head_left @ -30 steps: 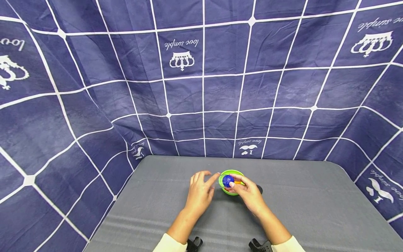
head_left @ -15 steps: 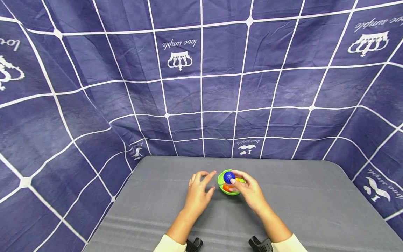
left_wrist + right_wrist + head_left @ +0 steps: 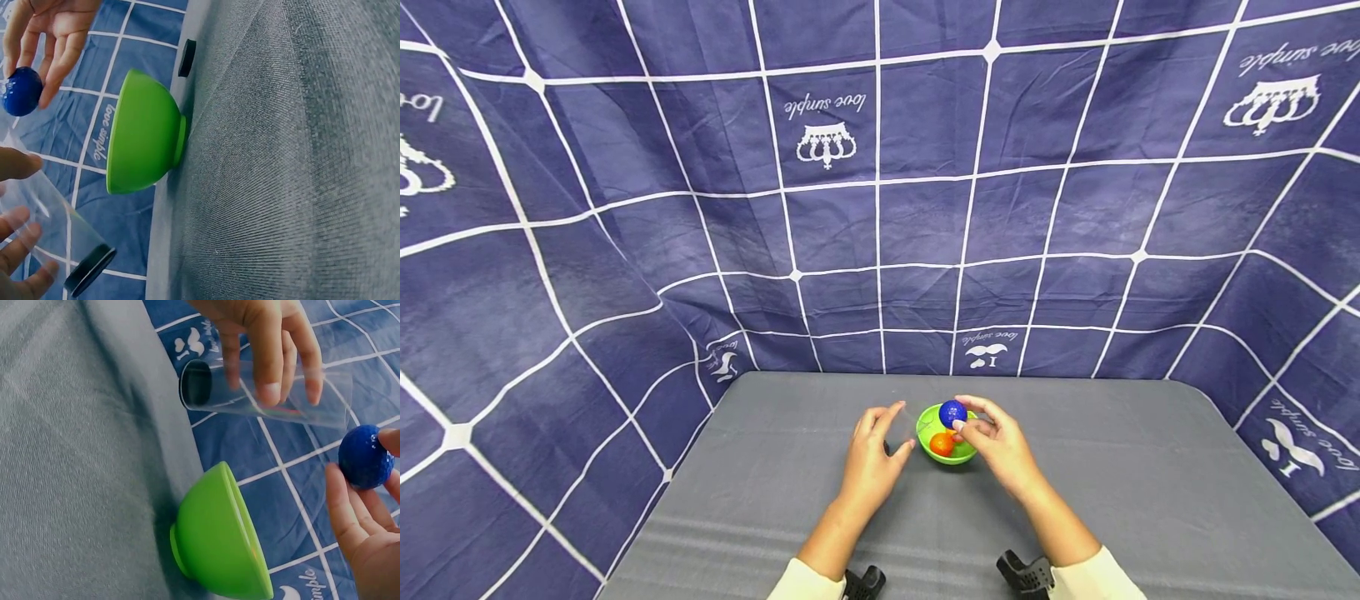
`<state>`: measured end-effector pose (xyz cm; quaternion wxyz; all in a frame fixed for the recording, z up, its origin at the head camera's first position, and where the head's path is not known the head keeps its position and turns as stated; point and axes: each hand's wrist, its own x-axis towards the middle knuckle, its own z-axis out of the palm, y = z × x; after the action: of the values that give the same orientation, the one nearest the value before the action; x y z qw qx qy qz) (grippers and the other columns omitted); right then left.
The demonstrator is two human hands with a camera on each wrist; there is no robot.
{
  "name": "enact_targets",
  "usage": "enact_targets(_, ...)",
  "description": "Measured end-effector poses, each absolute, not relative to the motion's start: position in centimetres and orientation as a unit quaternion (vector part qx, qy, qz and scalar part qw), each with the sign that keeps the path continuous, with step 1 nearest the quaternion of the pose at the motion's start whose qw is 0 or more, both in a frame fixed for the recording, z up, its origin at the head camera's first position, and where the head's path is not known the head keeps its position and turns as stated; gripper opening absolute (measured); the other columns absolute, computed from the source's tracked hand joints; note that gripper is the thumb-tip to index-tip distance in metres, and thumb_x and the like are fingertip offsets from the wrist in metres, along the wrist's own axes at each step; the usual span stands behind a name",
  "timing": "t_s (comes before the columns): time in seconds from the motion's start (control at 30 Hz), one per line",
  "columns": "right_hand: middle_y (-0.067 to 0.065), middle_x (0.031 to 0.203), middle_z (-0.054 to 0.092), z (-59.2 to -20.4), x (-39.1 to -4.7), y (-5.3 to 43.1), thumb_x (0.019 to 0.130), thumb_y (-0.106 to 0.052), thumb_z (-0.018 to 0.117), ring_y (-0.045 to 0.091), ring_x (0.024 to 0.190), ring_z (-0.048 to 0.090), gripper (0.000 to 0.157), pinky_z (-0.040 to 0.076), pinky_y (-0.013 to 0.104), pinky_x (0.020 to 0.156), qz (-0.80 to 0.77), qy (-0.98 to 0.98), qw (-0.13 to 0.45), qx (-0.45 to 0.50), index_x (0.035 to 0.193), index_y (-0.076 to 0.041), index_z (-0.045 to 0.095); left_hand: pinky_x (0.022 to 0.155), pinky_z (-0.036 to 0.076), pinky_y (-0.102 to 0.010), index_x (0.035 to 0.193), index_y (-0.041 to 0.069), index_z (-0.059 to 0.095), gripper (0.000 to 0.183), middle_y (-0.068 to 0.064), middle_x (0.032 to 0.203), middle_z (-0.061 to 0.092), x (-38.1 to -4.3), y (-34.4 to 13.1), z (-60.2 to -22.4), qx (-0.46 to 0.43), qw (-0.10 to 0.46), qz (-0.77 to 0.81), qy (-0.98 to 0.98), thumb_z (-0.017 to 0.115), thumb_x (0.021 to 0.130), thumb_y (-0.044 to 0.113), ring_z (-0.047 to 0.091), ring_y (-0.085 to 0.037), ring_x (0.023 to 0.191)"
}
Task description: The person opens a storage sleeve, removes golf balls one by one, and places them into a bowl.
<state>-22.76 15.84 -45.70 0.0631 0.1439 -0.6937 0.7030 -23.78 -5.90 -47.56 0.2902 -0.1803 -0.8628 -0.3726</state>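
My left hand (image 3: 868, 458) grips a clear tube with a black base (image 3: 69, 234), tilted and held off the table, to the left of the bowl. Between the thumb and fingers of my right hand (image 3: 1006, 454) is a blue ball (image 3: 952, 413), dimpled like a golf ball. It hovers above the green bowl (image 3: 144, 137), near the tube's open end, with a gap between them. An orange ball (image 3: 942, 444) lies in the bowl; more orange shows beside it, partly hidden by my right fingers.
The bowl stands on a grey cloth-covered table (image 3: 775, 467). A small black disc (image 3: 187, 58) sits on the table beyond the bowl. Dark blue checked cloth (image 3: 925, 217) hangs behind and along the sides. Black wrist mounts (image 3: 1022, 573) sit near my sleeves.
My right hand has lifted the blue ball slightly up and right, uncovering the orange ball in the bowl. My left hand has shifted and turned a little with the tube, whose dark base now shows.
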Motion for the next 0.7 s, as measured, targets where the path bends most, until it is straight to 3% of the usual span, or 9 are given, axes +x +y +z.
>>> enact_targets(0.3,0.026,0.127,0.053,-45.8,-23.4,16.1,0.092,-0.002,0.069,0.003,0.100,0.069,0.044,0.058,0.020,0.083,0.667,-0.728,0.084,0.133,0.134,0.007,0.057,0.097,0.053,-0.041,0.133,0.011,0.063,0.060,-0.005,0.118,0.067,-24.0,-6.2,-47.8,-0.155,0.263,-0.420,-0.854,0.086,0.079,0.017,0.067,-0.024,0.109)
enact_targets(0.5,0.025,0.120,0.057,-46.2,-23.8,16.4,0.089,-0.002,0.073,0.017,0.101,0.071,0.042,0.057,0.018,0.080,0.611,-0.775,0.097,0.130,0.129,0.004,0.062,0.096,0.054,-0.043,0.134,0.010,0.061,0.059,-0.010,0.117,0.068,-24.3,-6.6,-48.2,-0.145,0.250,-0.437,-0.852,0.084,0.081,0.019,0.068,-0.027,0.108)
enact_targets(0.7,0.016,0.114,0.065,-46.5,-24.0,16.7,0.086,-0.004,0.077,0.025,0.097,0.070,0.040,0.055,0.021,0.075,0.544,-0.823,0.117,0.110,0.125,-0.005,0.068,0.094,0.056,-0.042,0.134,0.010,0.060,0.058,-0.009,0.116,0.070,-24.6,-6.8,-48.6,-0.130,0.234,-0.456,-0.849,0.083,0.082,0.018,0.069,-0.026,0.108)
